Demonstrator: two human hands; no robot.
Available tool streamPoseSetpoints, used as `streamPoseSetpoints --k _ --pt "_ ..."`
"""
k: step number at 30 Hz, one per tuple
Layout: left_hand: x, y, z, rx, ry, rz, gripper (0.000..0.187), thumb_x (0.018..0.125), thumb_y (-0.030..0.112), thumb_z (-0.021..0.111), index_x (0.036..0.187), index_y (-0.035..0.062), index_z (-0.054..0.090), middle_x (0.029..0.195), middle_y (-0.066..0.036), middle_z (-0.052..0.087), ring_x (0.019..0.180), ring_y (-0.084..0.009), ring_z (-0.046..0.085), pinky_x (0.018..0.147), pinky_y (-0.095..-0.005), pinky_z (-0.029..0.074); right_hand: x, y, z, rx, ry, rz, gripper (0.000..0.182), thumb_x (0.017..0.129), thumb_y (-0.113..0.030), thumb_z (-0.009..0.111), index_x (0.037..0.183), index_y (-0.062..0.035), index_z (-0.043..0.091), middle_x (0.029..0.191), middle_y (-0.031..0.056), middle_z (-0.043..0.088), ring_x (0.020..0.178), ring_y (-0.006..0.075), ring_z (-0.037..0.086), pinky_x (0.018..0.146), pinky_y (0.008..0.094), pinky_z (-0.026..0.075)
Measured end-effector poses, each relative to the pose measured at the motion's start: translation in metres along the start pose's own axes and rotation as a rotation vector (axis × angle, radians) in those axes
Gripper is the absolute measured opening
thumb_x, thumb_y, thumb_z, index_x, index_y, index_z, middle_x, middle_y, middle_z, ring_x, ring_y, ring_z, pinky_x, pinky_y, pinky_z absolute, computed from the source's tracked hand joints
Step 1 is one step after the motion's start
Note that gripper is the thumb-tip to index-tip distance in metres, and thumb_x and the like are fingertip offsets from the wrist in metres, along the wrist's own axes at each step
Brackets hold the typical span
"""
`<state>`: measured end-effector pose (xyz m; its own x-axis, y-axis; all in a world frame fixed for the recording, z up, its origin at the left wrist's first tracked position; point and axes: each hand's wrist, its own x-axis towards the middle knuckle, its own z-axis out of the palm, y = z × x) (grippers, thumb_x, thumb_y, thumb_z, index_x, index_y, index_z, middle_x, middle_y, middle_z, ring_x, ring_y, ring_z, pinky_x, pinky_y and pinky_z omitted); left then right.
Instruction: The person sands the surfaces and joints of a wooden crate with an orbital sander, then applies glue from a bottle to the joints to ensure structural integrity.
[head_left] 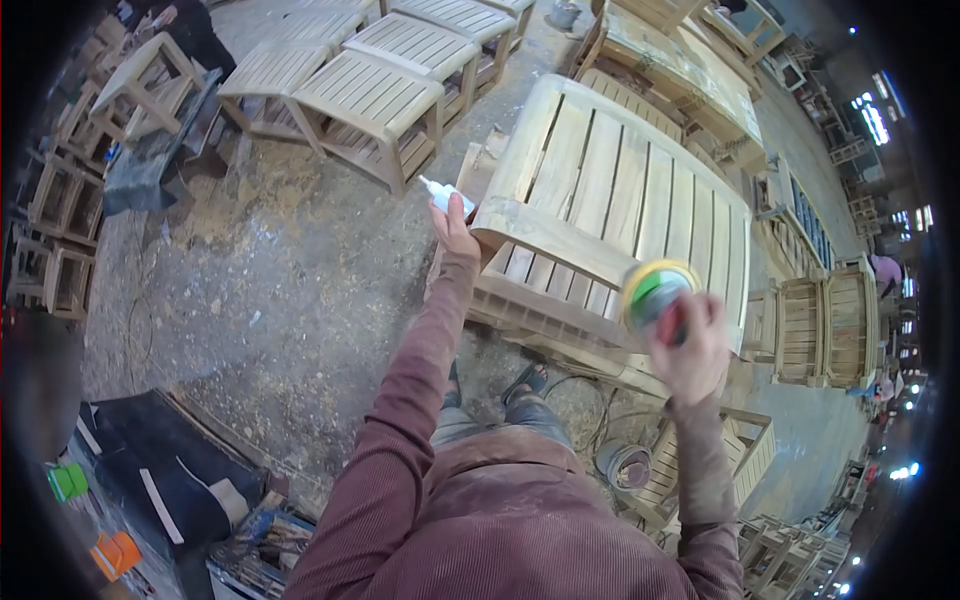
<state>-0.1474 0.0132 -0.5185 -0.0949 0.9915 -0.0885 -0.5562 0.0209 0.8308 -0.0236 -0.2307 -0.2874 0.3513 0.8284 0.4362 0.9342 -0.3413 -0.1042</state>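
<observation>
Right before the person sits a pale wooden table (560, 240), with smooth-looking flat slats (595, 180) and a frame with rounded corners. Its slats run away from the person, with thin dark gaps between them, and its longer way goes from side to side, a bit slanted. The left hand (455, 225) is mostly closed, with its fingers wrapped around a small white bottle (458, 200). That bottle is just beside the table's left near corner. It has a thin, pointy tip, and it leans so the tip points away and to the left, along its long axis. The right hand (690, 345) is partly curled and blurry, and it has hold of a round thing (660, 285) with a yellow rim and green and red parts. The round thing is over the near edge of the table, its wide round side facing away to the left; I cannot tell if they touch. Both ribbed sleeves (395, 420) look dusty, and the gray floor (300, 260) is rough and spotted.
</observation>
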Motion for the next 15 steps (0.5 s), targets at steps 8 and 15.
streamPoseSetpoints --k 8,15 --pt "0.0 -0.001 -0.004 0.047 -0.02 0.013 0.039 0.092 0.031 0.052 0.116 0.0004 0.043 0.1 -0.008 0.051 0.086 -0.0161 0.05 0.073 -0.0307 0.044 -0.056 -0.033 0.185 0.348 -0.693 -0.032 0.048 0.068 -0.024 0.065 0.111 -0.0103 0.052 0.099 0.0188 0.053 0.09 0.0377 0.058 0.075 0.046 0.049" --pt "-0.006 0.009 0.003 0.025 0.03 -0.026 0.046 0.092 0.032 0.052 0.122 0.0002 0.039 0.102 -0.009 0.049 0.085 -0.0174 0.052 0.072 -0.0317 0.047 -0.021 -0.04 0.339 0.221 -0.703 0.034 0.042 0.074 -0.03 0.058 0.109 -0.0074 0.055 0.107 0.0224 0.054 0.096 0.0373 0.058 0.078 0.0458 0.05"
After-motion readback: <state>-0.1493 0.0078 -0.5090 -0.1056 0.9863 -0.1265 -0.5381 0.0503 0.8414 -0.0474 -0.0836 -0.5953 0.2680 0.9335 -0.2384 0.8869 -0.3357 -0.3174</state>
